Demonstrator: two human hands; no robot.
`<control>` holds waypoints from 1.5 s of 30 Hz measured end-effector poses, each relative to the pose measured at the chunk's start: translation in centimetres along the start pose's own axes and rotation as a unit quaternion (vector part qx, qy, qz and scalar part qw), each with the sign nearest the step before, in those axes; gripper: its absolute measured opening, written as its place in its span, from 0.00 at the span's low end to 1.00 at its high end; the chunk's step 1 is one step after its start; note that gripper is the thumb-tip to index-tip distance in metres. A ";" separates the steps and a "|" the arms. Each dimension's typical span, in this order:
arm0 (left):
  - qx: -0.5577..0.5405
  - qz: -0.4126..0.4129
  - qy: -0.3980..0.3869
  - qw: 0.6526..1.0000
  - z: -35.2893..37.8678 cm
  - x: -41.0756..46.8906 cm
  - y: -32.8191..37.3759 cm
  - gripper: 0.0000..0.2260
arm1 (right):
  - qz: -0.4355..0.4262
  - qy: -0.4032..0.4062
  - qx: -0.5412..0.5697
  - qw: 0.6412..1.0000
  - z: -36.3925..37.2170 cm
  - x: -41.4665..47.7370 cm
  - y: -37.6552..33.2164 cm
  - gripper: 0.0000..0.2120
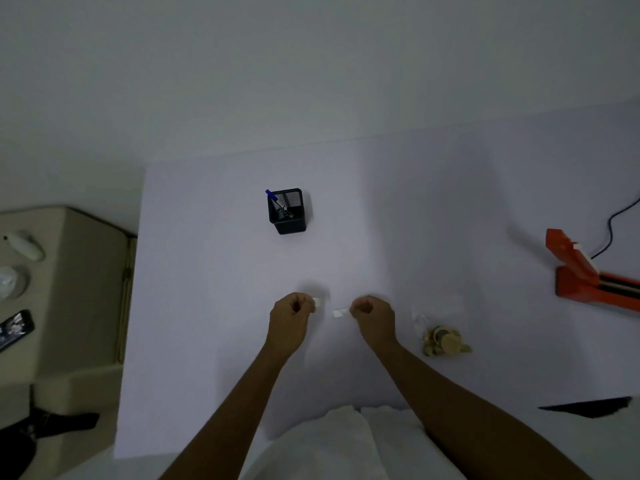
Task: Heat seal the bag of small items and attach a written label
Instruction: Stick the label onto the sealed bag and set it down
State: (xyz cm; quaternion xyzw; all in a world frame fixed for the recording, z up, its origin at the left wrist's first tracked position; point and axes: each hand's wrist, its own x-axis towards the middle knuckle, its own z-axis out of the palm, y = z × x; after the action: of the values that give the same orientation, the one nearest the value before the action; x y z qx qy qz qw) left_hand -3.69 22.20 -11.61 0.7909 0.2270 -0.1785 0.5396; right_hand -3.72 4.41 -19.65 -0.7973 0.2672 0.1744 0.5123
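Both hands pinched on small pale strips, likely label [341, 312] pieces; bag [441, 337] lies rightward, nearer right hand [374, 318] than left hand [291, 318].

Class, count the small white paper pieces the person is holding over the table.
2: one piece pinched in the left hand, the other piece in the right hand. Fingers may hide more.

Your two forearms are bare from the bottom edge of the view up to the wrists, with no sleeves, watch, bracelet or rings visible on them. Your left hand [290, 315] and right hand [374, 317] are ungloved; both lie nearer to you than the black mesh pen holder [287, 211]. Between your forearms, nearest to you, is pale white cloth [332, 445], with soft folds and a seam down its middle.
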 end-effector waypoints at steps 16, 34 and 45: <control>0.111 0.253 -0.058 0.959 7.2 -3.3 1.9 0.08 | 0.024 -0.134 0.256 0.957 -9.1 -6.0 -2.7 0.07; 0.053 -0.024 -0.103 0.993 21.4 -1.8 2.7 0.07 | 0.096 0.010 0.195 0.976 -20.5 0.0 5.1 0.03; 0.095 -0.056 -0.087 0.990 24.4 0.0 2.1 0.06 | 0.120 -0.068 0.185 0.973 -21.0 4.8 5.6 0.03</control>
State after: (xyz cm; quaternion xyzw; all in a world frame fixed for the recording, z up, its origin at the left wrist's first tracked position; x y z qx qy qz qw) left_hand -3.46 -1.27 -18.62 0.8060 0.2053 -0.2973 0.4688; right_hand -3.17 -17.74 -17.70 -0.6371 0.3532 0.2356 0.6434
